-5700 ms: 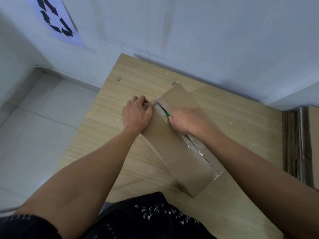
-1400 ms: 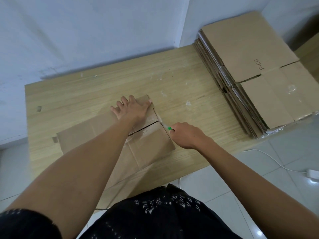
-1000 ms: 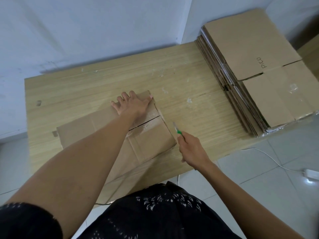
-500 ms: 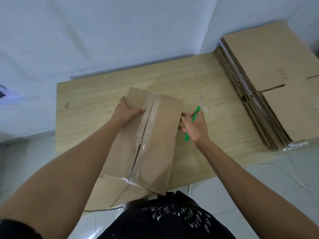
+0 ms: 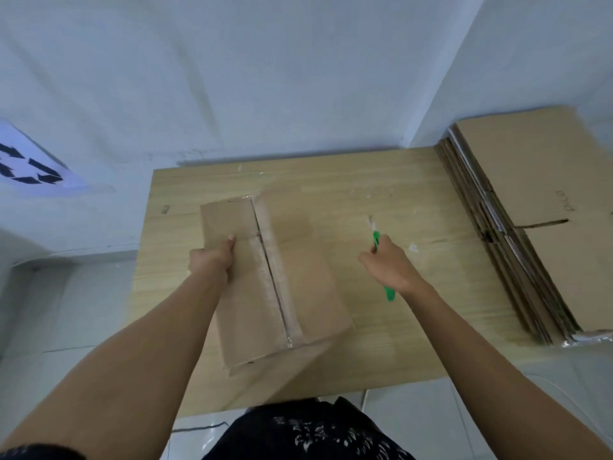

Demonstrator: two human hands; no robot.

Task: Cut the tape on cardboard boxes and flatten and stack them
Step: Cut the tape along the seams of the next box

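On tabletop (image 5: 414,194): left hand (image 5: 210,260), fingers clamped on cardboard box (image 5: 308,293); right hand (image 5: 389,267), fingers wrapped round green cutter (image 5: 375,239). Next, likely: slit tape seam (image 5: 270,270).

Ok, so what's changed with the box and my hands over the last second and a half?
The cardboard box was turned over, so its taped seam now faces up. The left hand went from pressing flat on the flaps to gripping the box's left edge. The right hand came off the box to the right, keeping the green cutter. The stack of flattened boxes stayed put.
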